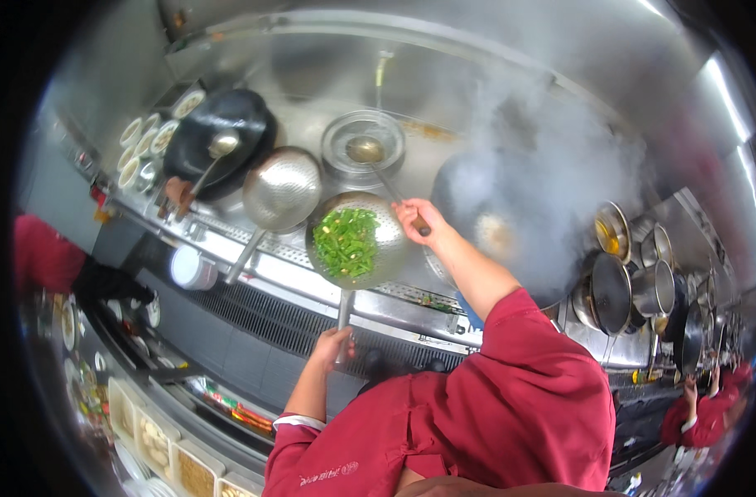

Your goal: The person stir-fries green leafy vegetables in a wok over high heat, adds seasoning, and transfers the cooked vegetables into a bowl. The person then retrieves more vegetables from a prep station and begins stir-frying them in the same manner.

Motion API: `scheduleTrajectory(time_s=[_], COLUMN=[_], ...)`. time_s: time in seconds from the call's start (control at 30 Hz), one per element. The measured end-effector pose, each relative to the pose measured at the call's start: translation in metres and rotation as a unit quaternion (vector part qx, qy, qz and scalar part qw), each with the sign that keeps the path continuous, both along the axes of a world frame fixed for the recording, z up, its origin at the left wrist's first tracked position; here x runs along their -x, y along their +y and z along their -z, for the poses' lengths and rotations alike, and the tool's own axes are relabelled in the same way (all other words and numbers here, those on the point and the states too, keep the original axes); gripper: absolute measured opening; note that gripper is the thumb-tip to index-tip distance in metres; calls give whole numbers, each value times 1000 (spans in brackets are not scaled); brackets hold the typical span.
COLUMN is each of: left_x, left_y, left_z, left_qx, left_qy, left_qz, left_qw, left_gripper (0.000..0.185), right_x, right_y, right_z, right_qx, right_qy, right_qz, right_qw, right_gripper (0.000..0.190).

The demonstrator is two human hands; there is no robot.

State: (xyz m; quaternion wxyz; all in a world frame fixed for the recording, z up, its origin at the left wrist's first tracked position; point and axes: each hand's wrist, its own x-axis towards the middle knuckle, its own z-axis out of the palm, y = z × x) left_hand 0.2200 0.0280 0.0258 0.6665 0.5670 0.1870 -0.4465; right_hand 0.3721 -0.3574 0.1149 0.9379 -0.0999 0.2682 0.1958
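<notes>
My left hand [333, 349] grips the metal handle of a perforated steel strainer [393, 239]. Chopped green vegetables [347, 242] with small pale pieces lie in the strainer. My right hand [420, 218] holds a long-handled metal ladle [365, 150] by its wooden-ended handle. The ladle's bowl is over a round steel basin [334, 168] behind the strainer. To my right, a large wok [455, 186] stands under thick steam, which hides much of it; something pale and brown shows in it.
A second strainer [283, 189] lies left of mine, beside a black wok [195, 140] with a ladle [224, 144] over it. Small bowls [131, 133] stand at the far left. Pots and pans [654, 289] crowd the right. Food tubs [195, 471] line the counter behind. Other people stand at both sides.
</notes>
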Motion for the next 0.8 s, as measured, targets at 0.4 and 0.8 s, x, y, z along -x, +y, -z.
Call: scheduleTrajectory(time_s=[0.4,0.8], left_x=[111,191], left_y=[68,37], left_z=[206,107], left_qx=[-274,-331], left_qy=[-41,-148], left_qz=[-6,634], left_qw=[961,683], left_gripper=[27,38], right_x=[314,361], right_y=[-89,-166], right_z=[-210,-119], right_qx=[226,119], right_qy=[-43,48], right_qz=[-6,118], right_qw=[973,985], right_gripper=[32,28])
